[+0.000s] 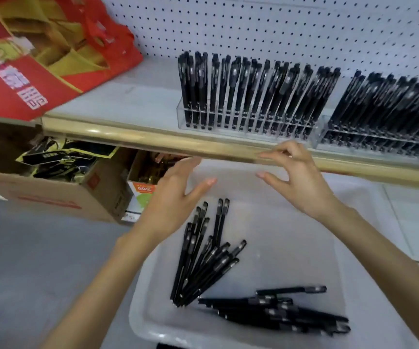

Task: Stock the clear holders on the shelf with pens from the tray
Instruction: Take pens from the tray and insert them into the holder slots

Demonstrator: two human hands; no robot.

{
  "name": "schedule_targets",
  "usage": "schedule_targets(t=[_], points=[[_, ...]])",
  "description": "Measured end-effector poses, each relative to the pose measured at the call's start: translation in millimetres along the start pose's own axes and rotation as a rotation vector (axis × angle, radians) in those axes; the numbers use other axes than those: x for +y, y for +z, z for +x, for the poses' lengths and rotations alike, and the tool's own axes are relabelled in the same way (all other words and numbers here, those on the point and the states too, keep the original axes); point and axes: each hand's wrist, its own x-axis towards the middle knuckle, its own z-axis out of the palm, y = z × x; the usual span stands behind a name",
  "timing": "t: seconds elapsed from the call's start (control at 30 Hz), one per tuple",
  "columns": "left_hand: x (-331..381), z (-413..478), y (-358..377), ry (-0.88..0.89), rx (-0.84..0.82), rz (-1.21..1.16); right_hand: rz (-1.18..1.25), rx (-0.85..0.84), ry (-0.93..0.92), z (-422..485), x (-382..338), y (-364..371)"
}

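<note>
A white plastic tray (291, 238) sits below the shelf and holds two loose bunches of black pens: one fanned bunch (203, 255) at its middle and another lying crosswise (284, 311) near its front. On the shelf stand two clear holders, the left one (243, 122) and the right one (379, 139), both packed with upright black pens. My left hand (178, 195) hovers over the tray's far left side, fingers straight, holding nothing. My right hand (296, 177) hangs in front of the shelf edge with fingers spread and loosely bent, empty.
A gold rail (127, 137) runs along the shelf's front edge. Red and yellow bags (39, 54) lie on the shelf at left. Below left stand a cardboard box (52, 195) of packaged goods and a smaller box (142, 182). White pegboard (279, 28) backs the shelf.
</note>
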Motion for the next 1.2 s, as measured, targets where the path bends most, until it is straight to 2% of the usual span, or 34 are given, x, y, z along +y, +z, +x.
schedule_targets(t=[0.13,0.27,0.4,0.6,0.83,1.03,1.2], points=[[-13.9,-35.1,45.7,-0.082,-0.207,0.015,0.138,-0.309,0.255,-69.5,25.7,10.4],[-33.7,-53.7,81.3,-0.190,-0.359,0.070,0.249,-0.611,0.432,-123.3,38.8,19.9],[-45.1,-62.6,101.7,-0.243,-0.459,0.095,0.307,-0.786,0.472,-155.2,42.0,33.9],[-52.6,-61.6,109.4,-0.317,-0.474,0.045,0.383,-0.886,0.463,-163.5,30.6,52.3],[-67.9,-70.7,112.6,-0.429,-0.591,0.050,0.431,-0.948,0.392,-169.8,25.3,65.0],[-70.9,-67.3,112.6,-0.447,-0.563,0.017,0.524,-0.895,0.460,-174.3,31.7,72.2],[-70.8,-65.1,113.2,-0.465,-0.491,-0.041,0.631,-0.751,0.590,-177.2,28.6,74.9]])
